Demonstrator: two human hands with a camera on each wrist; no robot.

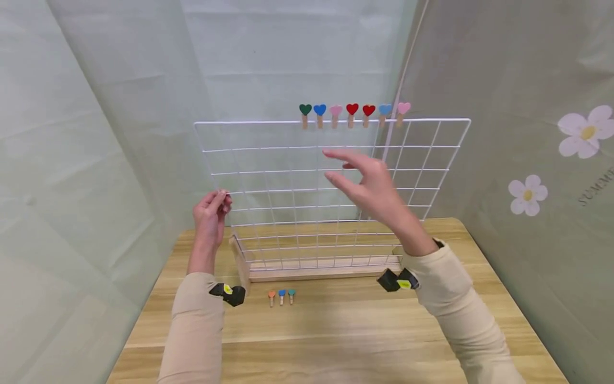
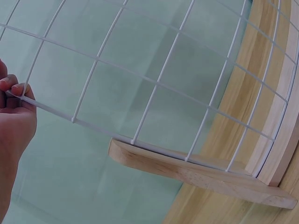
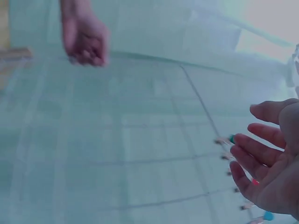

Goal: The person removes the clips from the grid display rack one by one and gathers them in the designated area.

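Observation:
A white wire grid panel [image 1: 331,192] stands upright in a wooden base [image 1: 316,272] on the table. Along its top wire sit several heart-topped wooden clips [image 1: 352,113] in green, blue, pink and red. My left hand [image 1: 211,210] pinches the panel's left edge wire, which the left wrist view shows between the fingertips [image 2: 14,91]. My right hand [image 1: 366,178] hovers in front of the grid below the clips, fingers spread, holding nothing; its fingers [image 3: 261,158] show near the clip row. Three small clips [image 1: 281,296] lie on the table before the base.
The wooden table [image 1: 336,330] runs to pale fabric walls on all sides; the right wall [image 1: 527,194] bears printed flowers. The base's wooden foot [image 2: 196,175] juts out at the grid's left end.

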